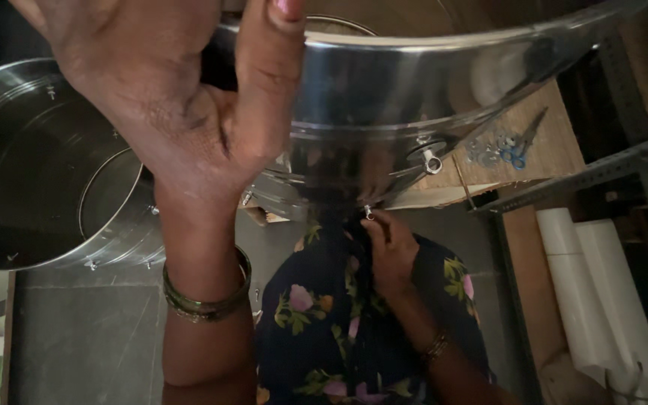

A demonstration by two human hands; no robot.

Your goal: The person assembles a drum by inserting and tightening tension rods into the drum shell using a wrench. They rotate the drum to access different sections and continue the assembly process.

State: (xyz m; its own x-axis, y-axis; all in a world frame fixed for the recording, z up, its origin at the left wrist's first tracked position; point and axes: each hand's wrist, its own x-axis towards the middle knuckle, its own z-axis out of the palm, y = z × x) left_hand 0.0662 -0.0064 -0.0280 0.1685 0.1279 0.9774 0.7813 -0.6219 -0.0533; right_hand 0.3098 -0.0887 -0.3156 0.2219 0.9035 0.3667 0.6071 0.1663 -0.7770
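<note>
Grey floor (84, 337) beneath steel drum (384, 82)

A: Dim overall?
B: Yes, floor and lower corners sit in shadow. Soft light from above glares along the steel drum (444, 82) rim.
A: Sharpness?
B: The near left hand (181, 97) looks slightly soft; edges bend.

A large round drum of polished steel (414, 82) is held raised and tilted close before the camera, and its curved shiny wall with a rolled rim is seen across the upper part of the view. A small wing nut (432, 163) is fixed on a bracket at its lower edge. A small metal screw (369, 213) is pinched just under the lower edge.
</note>
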